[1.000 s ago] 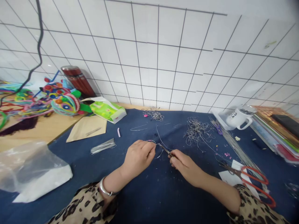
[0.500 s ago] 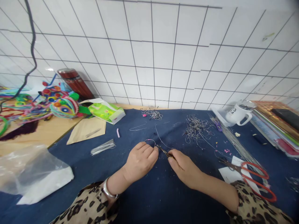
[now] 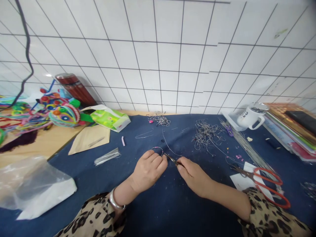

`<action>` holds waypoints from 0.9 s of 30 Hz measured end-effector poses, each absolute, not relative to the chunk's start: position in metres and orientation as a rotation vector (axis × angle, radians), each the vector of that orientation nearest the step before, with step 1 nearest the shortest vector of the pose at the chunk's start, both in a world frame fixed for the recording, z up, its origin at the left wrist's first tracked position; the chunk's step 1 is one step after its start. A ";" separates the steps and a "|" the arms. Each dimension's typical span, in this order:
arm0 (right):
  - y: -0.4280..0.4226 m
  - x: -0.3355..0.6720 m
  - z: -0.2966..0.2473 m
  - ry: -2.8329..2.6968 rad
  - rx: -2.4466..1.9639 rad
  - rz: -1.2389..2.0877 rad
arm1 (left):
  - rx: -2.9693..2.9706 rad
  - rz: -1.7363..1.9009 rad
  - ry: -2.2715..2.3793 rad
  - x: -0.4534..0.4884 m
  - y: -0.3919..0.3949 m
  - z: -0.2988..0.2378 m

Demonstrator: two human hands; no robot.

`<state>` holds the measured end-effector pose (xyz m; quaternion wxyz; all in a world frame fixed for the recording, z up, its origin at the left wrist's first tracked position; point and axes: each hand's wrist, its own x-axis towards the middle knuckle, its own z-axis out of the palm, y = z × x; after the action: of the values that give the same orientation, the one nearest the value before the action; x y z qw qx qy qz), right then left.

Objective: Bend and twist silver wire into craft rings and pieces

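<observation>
My left hand (image 3: 150, 169) is closed in a pinch on a thin wire loop (image 3: 161, 149) that carries a few pink beads (image 3: 156, 147). My right hand (image 3: 194, 176) is wrapped round a pair of small pliers (image 3: 172, 159). The pliers' tips reach to the wire beside my left fingertips; whether they grip it is too small to tell. A long wire end (image 3: 166, 141) curves up and away between the two hands. Both hands rest low over the dark blue cloth (image 3: 158, 210).
Tangled wire (image 3: 206, 135) lies beyond my right hand. Red-handled scissors (image 3: 268, 184) sit on white paper at right, near a white mug (image 3: 253, 117). Left are a wire bundle (image 3: 107, 156), a brown envelope (image 3: 90, 140), a plastic bag (image 3: 46, 187) and a red flask (image 3: 75, 89).
The whole view has shifted slightly, so things at the back and sides sit a little further left. Both hands keep nearly the same pose, with the pliers' tips still by the loop.
</observation>
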<state>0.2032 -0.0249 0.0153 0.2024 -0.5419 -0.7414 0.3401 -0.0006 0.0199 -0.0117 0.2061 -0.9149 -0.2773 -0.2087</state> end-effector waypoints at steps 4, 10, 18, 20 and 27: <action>-0.024 0.204 0.013 -2.054 -1.503 0.980 | -2.546 -0.555 -0.742 0.000 0.019 -0.012; -0.022 0.205 0.010 -2.062 -1.507 0.988 | -2.560 -0.503 -0.727 0.003 0.019 -0.012; -0.021 0.205 0.010 -2.079 -1.500 0.977 | -2.569 -0.482 -0.723 0.003 0.019 -0.013; -0.021 0.205 0.010 -2.081 -1.502 0.976 | -2.569 -0.485 -0.722 0.003 0.019 -0.014; -0.021 0.205 0.009 -2.088 -1.502 0.972 | -2.578 -0.521 -0.729 0.003 0.019 -0.013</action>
<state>0.2050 -0.0206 0.0092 0.1945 -0.5357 -0.7449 0.3468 0.0034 0.0191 -0.0132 0.2049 -0.9245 -0.2616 -0.1867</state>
